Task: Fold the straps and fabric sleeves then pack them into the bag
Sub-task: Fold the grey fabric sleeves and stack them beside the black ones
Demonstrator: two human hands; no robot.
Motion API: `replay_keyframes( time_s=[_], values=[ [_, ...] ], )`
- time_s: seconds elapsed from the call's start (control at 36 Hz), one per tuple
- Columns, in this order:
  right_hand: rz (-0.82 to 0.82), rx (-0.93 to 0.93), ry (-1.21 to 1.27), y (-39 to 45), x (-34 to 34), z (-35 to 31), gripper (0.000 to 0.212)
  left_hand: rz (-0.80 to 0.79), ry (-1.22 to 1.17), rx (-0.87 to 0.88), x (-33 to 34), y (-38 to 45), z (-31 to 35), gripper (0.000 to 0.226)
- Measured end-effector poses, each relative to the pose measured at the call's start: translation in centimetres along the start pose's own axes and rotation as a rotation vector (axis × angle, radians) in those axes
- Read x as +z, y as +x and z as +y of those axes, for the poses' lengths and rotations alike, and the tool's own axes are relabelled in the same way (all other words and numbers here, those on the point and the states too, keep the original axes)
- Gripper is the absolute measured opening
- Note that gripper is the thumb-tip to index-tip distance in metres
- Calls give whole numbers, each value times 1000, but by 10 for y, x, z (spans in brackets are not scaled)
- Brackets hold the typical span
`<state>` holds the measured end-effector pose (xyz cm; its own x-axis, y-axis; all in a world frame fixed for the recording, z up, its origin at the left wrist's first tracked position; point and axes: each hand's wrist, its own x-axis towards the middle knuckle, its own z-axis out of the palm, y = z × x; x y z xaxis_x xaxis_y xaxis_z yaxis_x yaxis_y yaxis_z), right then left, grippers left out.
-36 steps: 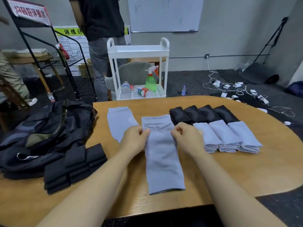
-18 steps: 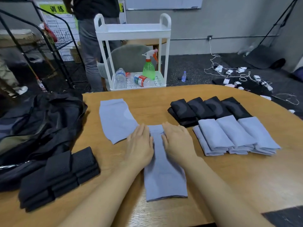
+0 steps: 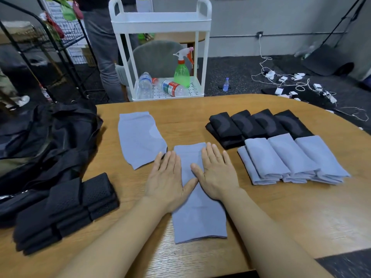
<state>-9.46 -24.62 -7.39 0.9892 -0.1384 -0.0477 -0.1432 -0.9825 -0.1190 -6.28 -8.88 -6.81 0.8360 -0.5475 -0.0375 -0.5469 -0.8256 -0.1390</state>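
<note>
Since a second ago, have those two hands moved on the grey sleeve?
Yes. The left hand and right hand slid toward the person along the grey sleeve, whose far edge now shows beyond the flat fingers.

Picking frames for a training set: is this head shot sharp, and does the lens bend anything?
Head view: the flat grey fabric sleeve under both hands is crisp; the black bag at the left edge is smeared; the wide lens bows the white plastic cart and the wooden table edge; lighting is soft, without glare.
</note>
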Motion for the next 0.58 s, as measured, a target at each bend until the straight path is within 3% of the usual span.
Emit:
replay_keyframes(
  time_s=[0.17, 0.31, 0.42, 0.5, 0.58],
  values=[
    [-18, 59, -12, -1, -2, -1, 81, -27, 34, -59, -4, -7, 4, 99],
    [-32, 72, -10, -2, -8, -2, 78, -38, -47, -59, -8, -12, 1, 90],
    [-7, 92, 115, -11, -14, -1, 74, 0, -95, -51, -8, -15, -2, 95],
    [30, 91, 294, -30, -23, 0, 70, 100, -220, -119, -8, -25, -4, 93],
    [53, 101, 404, -55, -31, 2, 68, 144, -391, -264, -8, -43, -7, 74]
  ],
)
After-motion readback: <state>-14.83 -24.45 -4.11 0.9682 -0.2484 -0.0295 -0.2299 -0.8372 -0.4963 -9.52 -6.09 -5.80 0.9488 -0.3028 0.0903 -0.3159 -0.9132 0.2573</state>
